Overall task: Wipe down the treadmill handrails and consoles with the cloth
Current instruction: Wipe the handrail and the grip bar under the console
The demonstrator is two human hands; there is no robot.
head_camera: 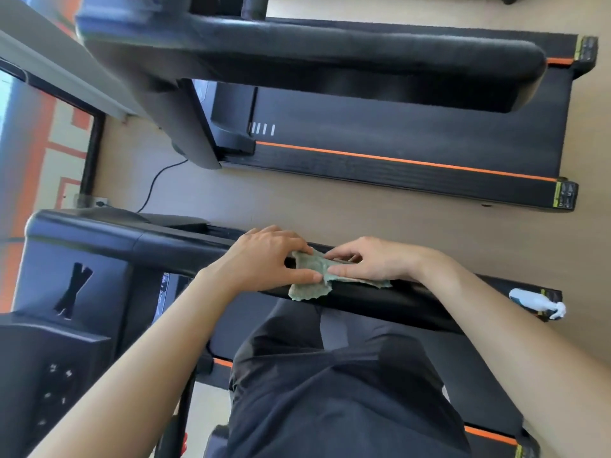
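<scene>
Treadmills fill my remote feed: a neighbouring treadmill [396, 153] stands across a strip of tan floor [297, 200], and the person I am guiding stands on the nearer treadmill's belt [334, 332]. The black handrail [185, 249] on that machine runs from the console [49, 358] at one end back toward the deck's rear edge. Both bare arms reach to about midway along it. The left hand [264, 262] has fingers laid over the rail's top and its thumb tip pressed to the near edge of the cloth [310, 269], pinching it there. The right hand [377, 262], fingers curled, nips a fold on the opposite side. The green cloth lies rumpled across the rail's top, one corner drooping over the near edge. I read the two-handed hold as spreading or refolding it, so a flat face meets the rail before wiping. A white spray bottle [535, 300] lies at the deck's rear corner, well apart from the hands. I judge the console's wipe is yet to come.
</scene>
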